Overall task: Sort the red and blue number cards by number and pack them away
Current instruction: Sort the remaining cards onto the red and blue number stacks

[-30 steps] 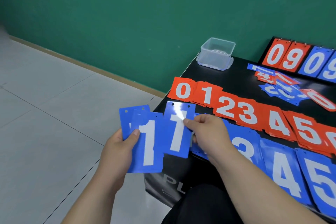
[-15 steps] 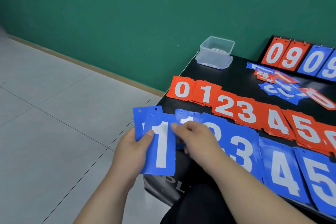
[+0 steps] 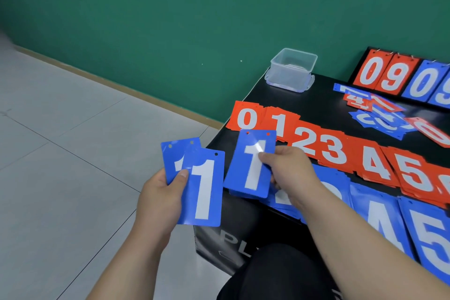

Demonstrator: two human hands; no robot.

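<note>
- Number cards first: two blue 1 cards (image 3: 202, 190) sit at lower centre of the frame. Our left hand (image 3: 160, 200) grips them fanned, thumb curled across the front one, out past the bench (image 3: 323, 95) edge and over the floor (image 3: 73, 153).
- Just to the right, our right hand (image 3: 289, 170) pinches a single blue 1 card (image 3: 253, 165) between thumb and fingertips, lifted over the bench's near corner.
- Beneath that forearm runs the blue row (image 3: 379, 217), and beyond it the red row (image 3: 316, 143), with neighbouring piles overlapping.
- At upper right we see a mixed heap (image 3: 379, 114) not yet sorted, a clear tub (image 3: 292, 69) and a flip scoreboard (image 3: 401, 78).
- We judge two risks. The glossy cards may slide out of the fan and drop to the floor. A dragging forearm may smear neighbouring piles together and mix the numbers.
</note>
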